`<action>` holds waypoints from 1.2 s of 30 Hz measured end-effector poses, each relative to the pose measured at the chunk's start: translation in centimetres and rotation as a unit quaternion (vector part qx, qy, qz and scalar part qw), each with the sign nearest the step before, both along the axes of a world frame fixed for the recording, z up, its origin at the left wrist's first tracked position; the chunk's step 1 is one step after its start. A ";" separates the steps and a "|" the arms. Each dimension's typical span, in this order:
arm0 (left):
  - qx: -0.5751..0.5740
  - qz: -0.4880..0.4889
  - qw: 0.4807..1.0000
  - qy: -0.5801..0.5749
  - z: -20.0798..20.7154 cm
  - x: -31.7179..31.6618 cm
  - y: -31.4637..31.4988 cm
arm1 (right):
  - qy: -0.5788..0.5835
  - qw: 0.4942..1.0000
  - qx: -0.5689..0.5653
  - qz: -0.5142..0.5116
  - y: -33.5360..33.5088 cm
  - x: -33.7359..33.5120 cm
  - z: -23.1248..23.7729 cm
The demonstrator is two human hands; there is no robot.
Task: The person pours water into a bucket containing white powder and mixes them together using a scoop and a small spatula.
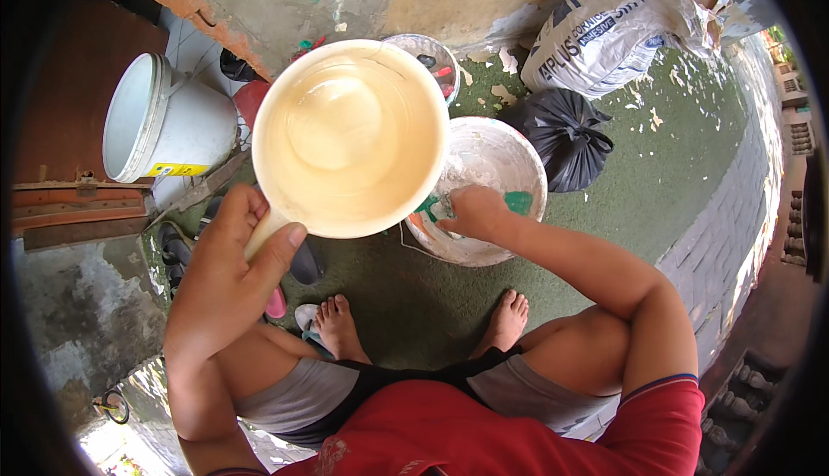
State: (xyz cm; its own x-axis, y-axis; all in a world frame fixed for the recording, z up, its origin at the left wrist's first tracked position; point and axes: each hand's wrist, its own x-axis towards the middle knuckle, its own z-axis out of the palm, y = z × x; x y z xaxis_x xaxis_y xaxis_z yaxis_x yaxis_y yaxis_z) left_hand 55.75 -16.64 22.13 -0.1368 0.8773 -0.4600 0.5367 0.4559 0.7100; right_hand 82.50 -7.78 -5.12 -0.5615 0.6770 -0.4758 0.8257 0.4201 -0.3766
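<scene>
My left hand (226, 273) is closed round the short handle of a cream plastic dipper (345, 139), thumb on top. Clear liquid, looking like water, lies in the dipper, which is held up left of a white bucket (466, 256). The bucket's inside is smeared with whitish paste or powder, and a wire handle hangs at its side. Inside it, my right hand (475, 211) is closed on a green tool (519, 202); green parts show on both sides of the fingers. Its working end is hidden, so its kind is unclear.
A white bucket (181, 122) lies tipped at the left. Behind the dipper stands a tub (423, 48) with tools. A knotted black bag (566, 139) and a large white sack (596, 44) are at the right. Footwear (306, 264) lies near my left foot; paint flakes litter the ground.
</scene>
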 end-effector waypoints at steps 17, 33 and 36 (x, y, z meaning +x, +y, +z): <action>-0.042 0.068 0.995 -0.064 -1.1 -5.5 -1.0 | -0.131 0.987 0.066 0.058 2.7 2.2 0.9; -0.050 0.073 0.992 -0.095 -2.0 -8.5 -1.8 | 0.034 0.969 0.157 0.188 1.4 1.0 1.3; -0.042 0.083 0.990 -0.105 -2.2 -8.3 -1.8 | -0.023 0.980 0.161 0.118 2.7 2.9 2.7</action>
